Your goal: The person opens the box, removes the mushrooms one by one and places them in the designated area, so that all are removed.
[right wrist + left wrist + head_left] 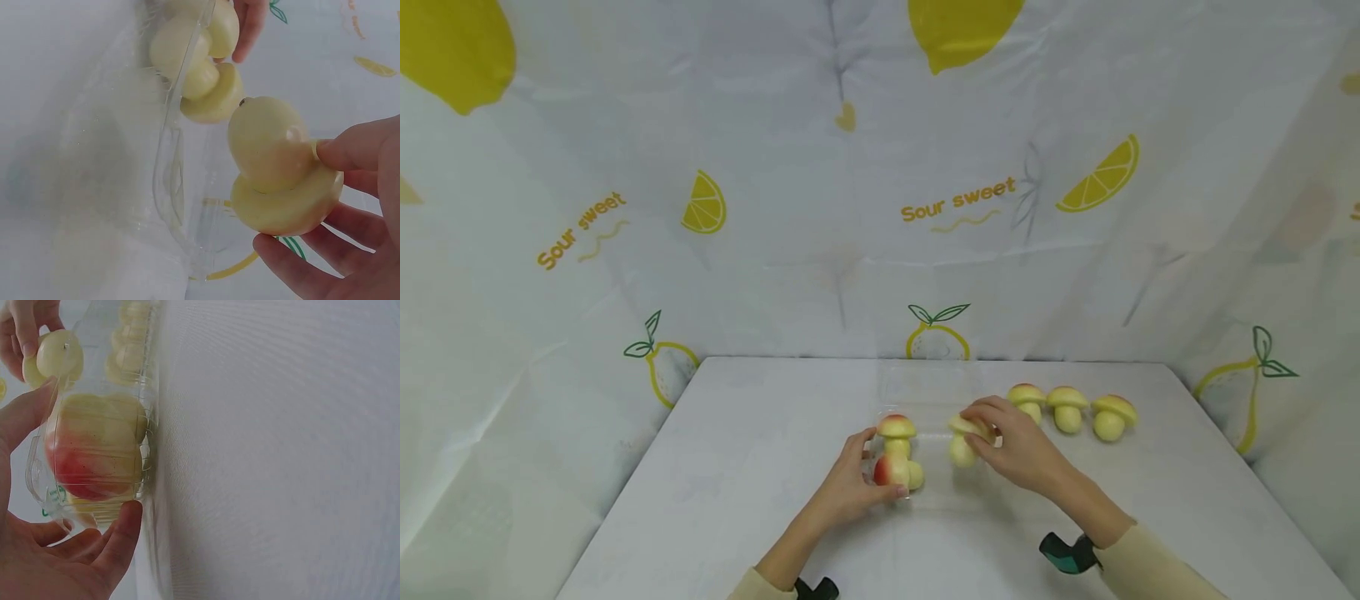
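A clear plastic box (164, 169) with its lid (928, 385) raised at the back stands mid-table. My left hand (848, 486) grips its left end, thumb on the near side and fingers around the far side. Inside that end lie a toy mushroom (897, 427) with a red-tinged cap and another one tipped over, its red and yellow cap (94, 450) against the clear wall. My right hand (1018, 446) pinches a pale yellow toy mushroom (269, 144) by its cap, stem downward, over the right part of the box.
Three more toy mushrooms stand in a row at the back right: one (1027, 398) partly behind the right hand, one (1067, 408) beside it and one (1111, 418) farthest right. A lemon-print cloth (820, 275) hangs behind the white table (760, 433).
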{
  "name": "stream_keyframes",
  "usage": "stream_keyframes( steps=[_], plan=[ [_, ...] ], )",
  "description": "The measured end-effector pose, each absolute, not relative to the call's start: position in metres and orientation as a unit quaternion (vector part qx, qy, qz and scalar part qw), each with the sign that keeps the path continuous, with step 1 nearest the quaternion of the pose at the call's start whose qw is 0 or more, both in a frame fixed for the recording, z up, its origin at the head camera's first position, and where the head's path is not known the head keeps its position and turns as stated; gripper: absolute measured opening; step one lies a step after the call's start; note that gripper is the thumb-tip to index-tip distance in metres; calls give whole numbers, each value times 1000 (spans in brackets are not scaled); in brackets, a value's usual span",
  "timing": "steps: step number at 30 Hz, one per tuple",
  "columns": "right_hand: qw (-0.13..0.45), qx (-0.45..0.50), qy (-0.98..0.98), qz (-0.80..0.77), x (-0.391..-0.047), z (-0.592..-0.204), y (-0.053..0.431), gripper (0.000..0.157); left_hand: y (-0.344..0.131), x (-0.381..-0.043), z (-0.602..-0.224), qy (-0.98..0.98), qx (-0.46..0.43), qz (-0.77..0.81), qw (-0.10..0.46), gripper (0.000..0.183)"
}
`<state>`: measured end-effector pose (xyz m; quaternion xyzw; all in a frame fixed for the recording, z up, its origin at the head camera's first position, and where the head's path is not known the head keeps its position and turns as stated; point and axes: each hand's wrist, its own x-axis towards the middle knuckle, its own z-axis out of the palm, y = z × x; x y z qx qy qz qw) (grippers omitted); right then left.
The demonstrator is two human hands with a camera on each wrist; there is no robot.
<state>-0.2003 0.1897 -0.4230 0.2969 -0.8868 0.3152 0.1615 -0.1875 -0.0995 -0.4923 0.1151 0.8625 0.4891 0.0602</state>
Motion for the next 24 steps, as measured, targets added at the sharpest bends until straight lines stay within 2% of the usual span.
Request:
stream_keyframes(
  steps=[24],
  plan=[
    [237,297,-876,297,-198,-428,235,34,-101,-188,-495,860,130,491,51,105]
  ],
)
